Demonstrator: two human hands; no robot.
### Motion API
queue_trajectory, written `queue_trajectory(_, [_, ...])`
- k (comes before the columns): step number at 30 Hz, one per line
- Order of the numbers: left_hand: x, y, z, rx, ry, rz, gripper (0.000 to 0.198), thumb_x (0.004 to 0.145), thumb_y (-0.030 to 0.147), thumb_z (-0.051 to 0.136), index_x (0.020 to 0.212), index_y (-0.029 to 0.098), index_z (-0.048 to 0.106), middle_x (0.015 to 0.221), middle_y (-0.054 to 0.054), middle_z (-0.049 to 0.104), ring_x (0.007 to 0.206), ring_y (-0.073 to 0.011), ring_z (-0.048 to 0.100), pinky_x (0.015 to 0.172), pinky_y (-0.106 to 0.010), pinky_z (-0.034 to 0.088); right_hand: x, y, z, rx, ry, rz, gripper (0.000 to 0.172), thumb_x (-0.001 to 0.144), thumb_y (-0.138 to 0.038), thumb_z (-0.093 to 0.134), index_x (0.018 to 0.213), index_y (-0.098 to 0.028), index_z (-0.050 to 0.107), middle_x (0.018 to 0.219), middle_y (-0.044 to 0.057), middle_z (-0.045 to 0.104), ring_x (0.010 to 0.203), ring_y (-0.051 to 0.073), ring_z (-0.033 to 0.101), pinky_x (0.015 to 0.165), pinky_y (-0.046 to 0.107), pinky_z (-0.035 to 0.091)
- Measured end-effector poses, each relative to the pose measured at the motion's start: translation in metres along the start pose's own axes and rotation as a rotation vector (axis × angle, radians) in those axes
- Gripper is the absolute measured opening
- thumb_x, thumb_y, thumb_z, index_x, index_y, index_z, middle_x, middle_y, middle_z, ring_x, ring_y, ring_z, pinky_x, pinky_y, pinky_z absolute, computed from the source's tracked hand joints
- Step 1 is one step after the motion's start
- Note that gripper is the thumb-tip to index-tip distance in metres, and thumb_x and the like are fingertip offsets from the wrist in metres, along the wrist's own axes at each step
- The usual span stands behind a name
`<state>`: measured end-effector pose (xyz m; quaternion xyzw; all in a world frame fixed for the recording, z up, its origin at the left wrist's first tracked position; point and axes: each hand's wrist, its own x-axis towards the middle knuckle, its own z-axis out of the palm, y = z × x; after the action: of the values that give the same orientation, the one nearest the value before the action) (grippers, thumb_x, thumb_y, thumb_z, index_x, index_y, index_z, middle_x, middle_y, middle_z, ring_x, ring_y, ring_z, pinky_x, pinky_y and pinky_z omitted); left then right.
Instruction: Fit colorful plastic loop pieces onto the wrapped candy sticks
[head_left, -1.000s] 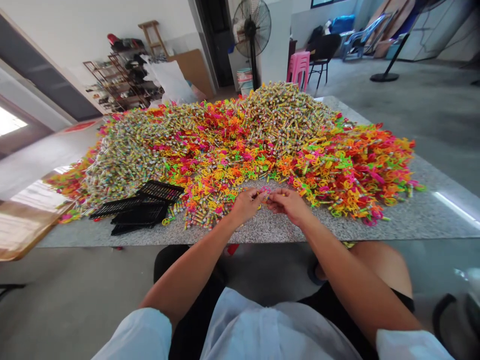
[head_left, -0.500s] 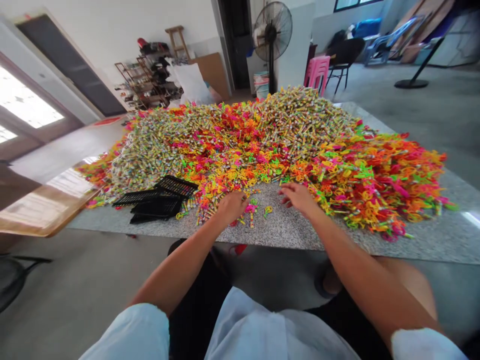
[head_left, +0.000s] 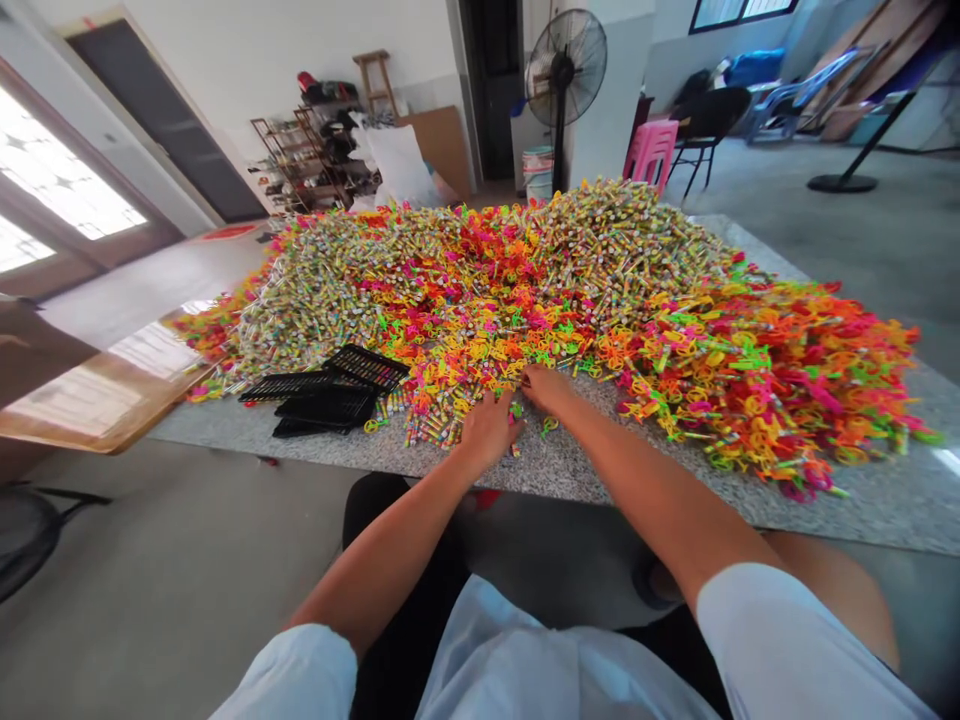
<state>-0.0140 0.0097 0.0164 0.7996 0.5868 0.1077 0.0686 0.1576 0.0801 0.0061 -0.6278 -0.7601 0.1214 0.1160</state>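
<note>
In the head view, your left hand (head_left: 487,428) lies palm down at the near middle of the speckled grey stone tabletop (head_left: 566,470), fingers partly bent over a few small coloured pieces; you cannot tell from here whether it grips one. Your right hand (head_left: 547,388) sits just beside it, to the right and slightly farther, fingers curled at the near edge of the multicoloured heap of small plastic ring-topped pieces (head_left: 495,345); whether they close on a piece is hidden. A yellow ring-topped plastic piece (head_left: 550,425) lies loose just nearer than your right hand. Left of your hands, black slotted plastic trays (head_left: 326,412) lie stacked askew; another orange-and-red plastic mound (head_left: 787,370) spreads to the right. You seem to be at a gathering or sorting step by fingertip. The next move probably calls for a light pinch that separates one piece from its tangled neighbours.
</note>
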Motion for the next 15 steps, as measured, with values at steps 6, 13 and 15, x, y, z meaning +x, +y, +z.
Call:
queue_trajectory(6, [0.028, -0.020, 0.001, -0.257, -0.037, 0.052, 0.034, 0.087, 0.027, 0.065, 0.120, 0.021, 0.067, 0.108, -0.012, 0.070, 0.107, -0.0288, 0.065, 0.096, -0.038, 0.047, -0.031, 0.024, -0.004, -0.086, 0.028, 0.093, 0.034, 0.099, -0.025, 0.045, 0.128, -0.012, 0.058, 0.124, 0.021, 0.064, 0.110, 0.030, 0.065, 0.091, 0.037, 0.048])
queue_trajectory(13, [0.036, -0.027, -0.009, -1.050, -0.017, -0.112, 0.047, 0.084, 0.044, 0.070, 0.125, 0.021, 0.063, 0.087, -0.002, 0.069, 0.073, -0.0165, 0.065, 0.066, -0.027, 0.053, -0.068, 0.053, -0.008, -0.105, 0.133, 0.222, 0.030, 0.096, -0.032, 0.054, 0.118, -0.013, 0.061, 0.122, 0.019, 0.065, 0.107, 0.029, 0.067, 0.087, 0.033, 0.049])
queue_trajectory(15, [0.031, -0.021, -0.014, -1.211, -0.067, -0.146, 0.055, 0.086, 0.047, 0.068, 0.133, 0.021, 0.057, 0.089, -0.003, 0.069, 0.068, -0.0155, 0.065, 0.058, -0.026, 0.053, -0.075, 0.052, -0.009, 0.009, 0.197, 0.262, 0.025, 0.094, -0.032, 0.057, 0.111, -0.013, 0.062, 0.111, 0.018, 0.069, 0.102, 0.027, 0.068, 0.085, 0.033, 0.050])
